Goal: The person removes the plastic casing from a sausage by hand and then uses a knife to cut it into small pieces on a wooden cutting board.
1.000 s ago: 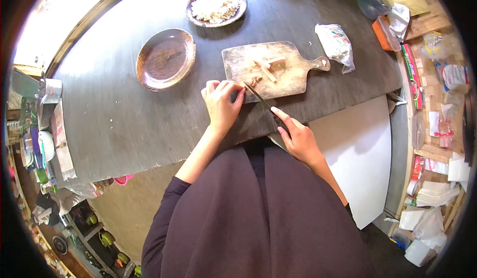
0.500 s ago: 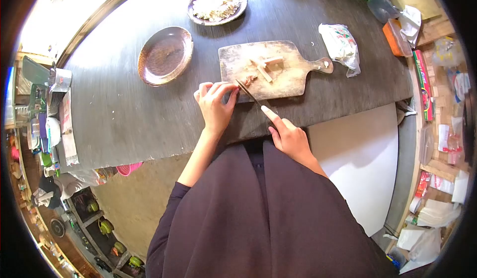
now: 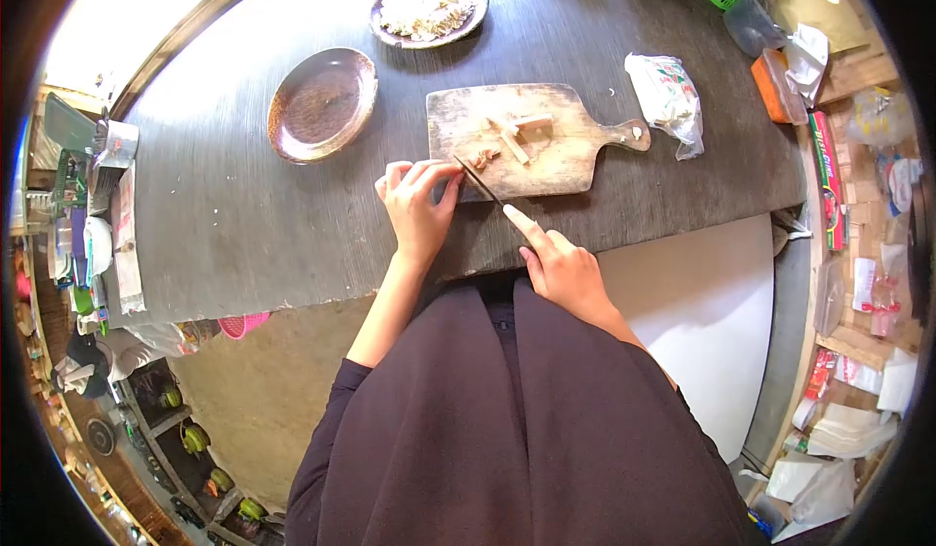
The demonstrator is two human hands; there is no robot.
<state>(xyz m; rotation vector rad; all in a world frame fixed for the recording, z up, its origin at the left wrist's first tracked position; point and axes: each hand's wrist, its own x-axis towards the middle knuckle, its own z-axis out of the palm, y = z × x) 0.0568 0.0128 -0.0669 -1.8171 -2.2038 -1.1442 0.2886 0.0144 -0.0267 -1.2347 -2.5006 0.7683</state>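
A wooden cutting board point(image 3: 565, 166) lies near the table's front edge, its handle to the right. Brownish-pink strips point(image 3: 511, 142) rest on its middle, with small cut bits point(image 3: 482, 159) nearer its lower left. My left hand point(image 3: 419, 207) is at the board's lower left corner, fingertips pinched together by the knife tip; what they hold is too small to make out. In my right hand point(image 3: 564, 271) is a thin knife point(image 3: 480, 181), index finger stretched along it, its blade slanting up and left over the board's edge to my left fingertips.
An empty brown plate point(image 3: 323, 105) sits left of the board. Behind it, another plate point(image 3: 376, 25) holds pale shredded food. A white plastic package point(image 3: 665, 97) lies by the board's handle. Baskets and an orange container point(image 3: 776, 86) stand at the right edge.
The whole view has shifted slightly. Both hands stay at the board's lower left corner, with the knife still between them and hardly moved.
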